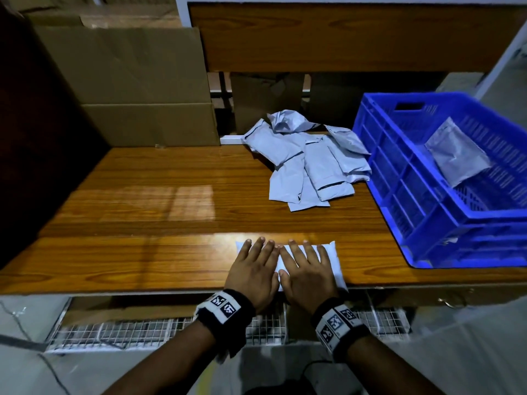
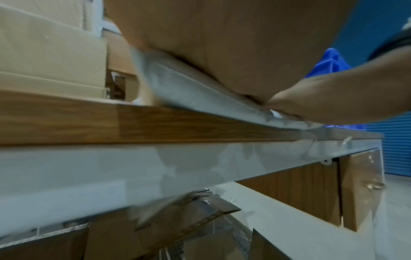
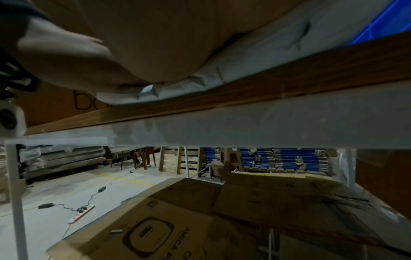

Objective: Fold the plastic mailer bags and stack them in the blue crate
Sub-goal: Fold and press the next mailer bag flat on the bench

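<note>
Flattening a mailer at the table's front edge

Left hand [image 1: 253, 269] and right hand [image 1: 306, 270] lie flat, fingers straight, on the white mailer bag [image 1: 330, 258]. I'd sweep outward to squeeze air, crease sharply, then stack in the blue crate [image 1: 399, 178].

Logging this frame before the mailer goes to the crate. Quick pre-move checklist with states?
1. Both hands flat on the folded mailer: left hand and right hand press it, fingers straight. Ok.
2. Grip for lifting: neither hand curls round the mailer yet. Not ok.
3. Mailer fully on the table: its near edge overhangs the front edge. Not ok.
4. Blue crate open, with room: one folded bag inside. Ok.
5. Fold crease set: hidden under the hands. Cannot tell.
6. Unfolded pile off the route to the crate. Ok.
</note>
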`<state>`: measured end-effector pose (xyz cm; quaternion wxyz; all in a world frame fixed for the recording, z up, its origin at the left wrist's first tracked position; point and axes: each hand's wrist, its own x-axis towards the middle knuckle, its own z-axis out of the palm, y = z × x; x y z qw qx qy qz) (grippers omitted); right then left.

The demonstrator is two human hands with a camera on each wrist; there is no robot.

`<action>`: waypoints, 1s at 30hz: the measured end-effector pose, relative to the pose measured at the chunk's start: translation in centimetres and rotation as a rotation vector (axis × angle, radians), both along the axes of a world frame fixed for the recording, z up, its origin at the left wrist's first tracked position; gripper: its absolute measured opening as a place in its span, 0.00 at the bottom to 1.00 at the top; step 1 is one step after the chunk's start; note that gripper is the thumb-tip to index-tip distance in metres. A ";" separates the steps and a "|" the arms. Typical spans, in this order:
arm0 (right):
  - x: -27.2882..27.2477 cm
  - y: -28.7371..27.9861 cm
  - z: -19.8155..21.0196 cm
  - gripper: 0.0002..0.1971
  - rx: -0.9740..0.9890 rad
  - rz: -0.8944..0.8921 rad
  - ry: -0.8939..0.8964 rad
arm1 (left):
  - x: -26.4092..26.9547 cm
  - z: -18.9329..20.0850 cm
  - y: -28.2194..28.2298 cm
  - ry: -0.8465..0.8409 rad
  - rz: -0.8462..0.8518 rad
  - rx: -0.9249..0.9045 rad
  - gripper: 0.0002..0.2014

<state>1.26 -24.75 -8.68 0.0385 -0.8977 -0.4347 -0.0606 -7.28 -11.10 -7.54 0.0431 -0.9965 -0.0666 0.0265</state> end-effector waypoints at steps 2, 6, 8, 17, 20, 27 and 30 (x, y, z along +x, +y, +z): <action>0.1 0.1 0.2 0.28 0.004 -0.008 0.012 | 0.3 0.2 -0.1 0.030 0.017 0.005 0.35; 0.2 0.3 0.3 0.28 0.018 -0.013 0.021 | 0.2 0.0 0.3 0.026 0.017 -0.004 0.34; 0.3 0.3 0.4 0.28 0.017 -0.018 0.028 | 0.3 0.1 0.2 0.026 0.024 0.000 0.33; 0.3 0.4 0.3 0.29 -0.008 -0.031 0.026 | 0.4 0.3 0.1 0.056 0.037 0.003 0.33; 0.2 0.4 0.1 0.30 -0.019 -0.038 0.027 | 0.4 0.1 0.1 0.055 0.036 0.014 0.34; 0.2 0.2 -0.2 0.29 0.008 -0.030 0.023 | 0.4 0.1 0.0 0.041 0.042 0.020 0.31; 0.1 0.3 0.0 0.29 -0.001 -0.027 0.028 | 0.4 -0.3 0.1 0.028 0.040 -0.006 0.31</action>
